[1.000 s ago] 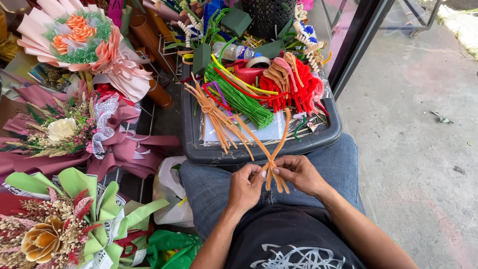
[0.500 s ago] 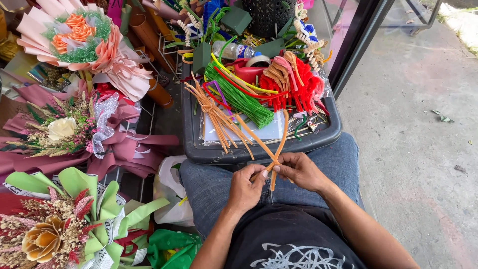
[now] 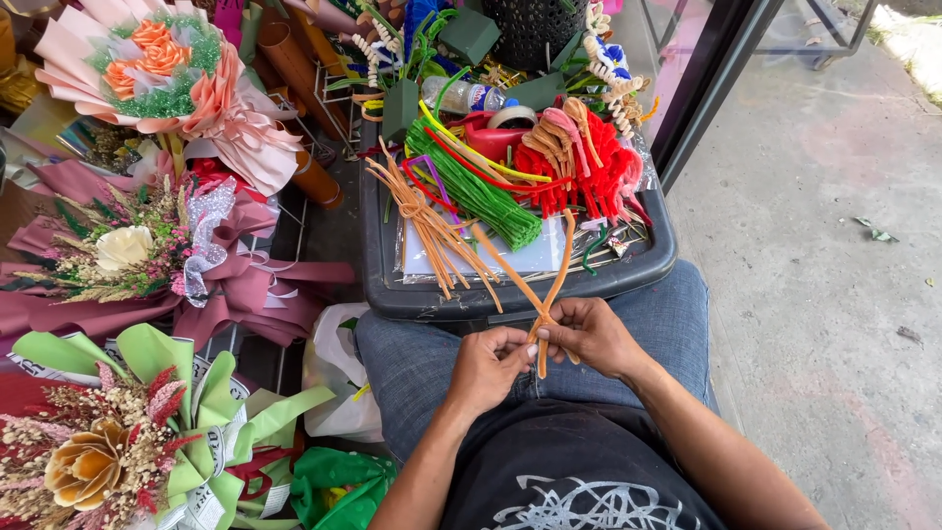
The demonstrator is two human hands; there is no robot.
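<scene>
Between both hands' fingers (image 3: 535, 345): crossed orange pipe cleaners (image 3: 546, 294)

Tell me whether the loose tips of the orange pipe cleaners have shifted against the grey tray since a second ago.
No. The orange pipe cleaners stay crossed between the left hand and right hand, tips reaching over the same near edge of the grey tray.

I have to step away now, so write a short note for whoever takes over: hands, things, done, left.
Left hand and right hand both pinch the orange pipe cleaners where they cross, above the lap.
Their long ends fan up over the grey tray.
More orange stems, a green bundle and red ones lie in the tray.
Done: stems crossed at one point.
Left: the ends are unshaped.
</scene>
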